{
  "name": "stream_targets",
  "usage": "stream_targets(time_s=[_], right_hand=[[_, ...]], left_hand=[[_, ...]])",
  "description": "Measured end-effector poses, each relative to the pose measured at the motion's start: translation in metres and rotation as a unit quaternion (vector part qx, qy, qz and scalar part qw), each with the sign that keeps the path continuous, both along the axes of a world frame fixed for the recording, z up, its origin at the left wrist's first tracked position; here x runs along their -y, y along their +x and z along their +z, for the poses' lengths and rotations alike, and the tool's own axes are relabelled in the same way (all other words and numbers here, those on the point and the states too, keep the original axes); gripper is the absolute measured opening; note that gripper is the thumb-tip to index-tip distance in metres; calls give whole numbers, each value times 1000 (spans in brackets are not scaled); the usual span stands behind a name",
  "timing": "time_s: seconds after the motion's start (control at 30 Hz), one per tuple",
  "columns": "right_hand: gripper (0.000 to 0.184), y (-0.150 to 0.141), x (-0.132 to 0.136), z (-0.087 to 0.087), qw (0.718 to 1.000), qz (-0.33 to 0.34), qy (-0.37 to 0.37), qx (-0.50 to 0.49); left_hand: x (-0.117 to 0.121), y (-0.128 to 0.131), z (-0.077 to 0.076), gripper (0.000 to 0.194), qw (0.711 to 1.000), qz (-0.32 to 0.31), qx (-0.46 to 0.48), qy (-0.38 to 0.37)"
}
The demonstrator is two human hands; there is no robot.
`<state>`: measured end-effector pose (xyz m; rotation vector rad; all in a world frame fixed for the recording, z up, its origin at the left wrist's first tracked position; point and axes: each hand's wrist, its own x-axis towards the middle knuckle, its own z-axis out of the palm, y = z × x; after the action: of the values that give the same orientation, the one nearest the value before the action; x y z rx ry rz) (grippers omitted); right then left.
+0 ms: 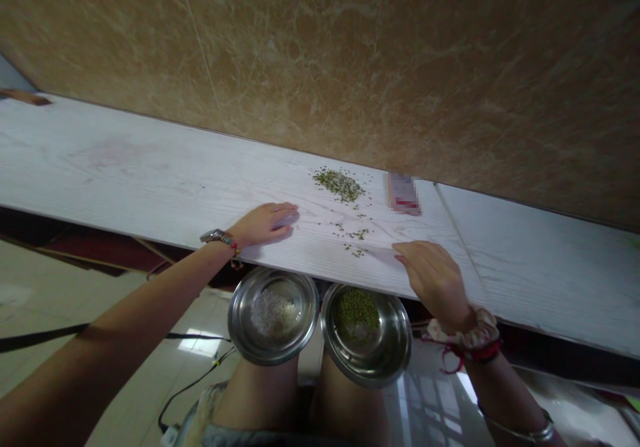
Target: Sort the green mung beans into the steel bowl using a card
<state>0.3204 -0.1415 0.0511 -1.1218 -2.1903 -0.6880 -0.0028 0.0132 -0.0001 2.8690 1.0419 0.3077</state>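
Note:
My left hand (267, 224) lies flat on the white tabletop (165, 174), palm down with its fingers stretched out, left of a pile of mung beans (340, 184) mixed with pale grains. A few loose beans trail from the pile toward the table's near edge. Right of them is my right hand (434, 275), its thumb and fingertips drawn together low over the table; whatever they may pinch is hidden. Below the edge, two steel bowls sit on my lap: the left bowl (237, 330) contains whitish grains, the right bowl (395, 360) green mung beans.
A phone-like flat object (404, 192), blurred out, lies near the wall behind the pile. The tan marbled wall (320, 67) bounds the table's far side. At the far left rests a brown piece (25, 96). A black cable (193, 386) runs across the tiled floor.

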Motion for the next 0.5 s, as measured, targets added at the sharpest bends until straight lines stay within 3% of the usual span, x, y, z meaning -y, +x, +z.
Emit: stream_targets(time_s=[0.5], right_hand=[[17, 2, 10, 5, 1000, -7, 6, 12]], left_hand=[[0, -1, -3, 44, 1000, 2, 1, 4]])
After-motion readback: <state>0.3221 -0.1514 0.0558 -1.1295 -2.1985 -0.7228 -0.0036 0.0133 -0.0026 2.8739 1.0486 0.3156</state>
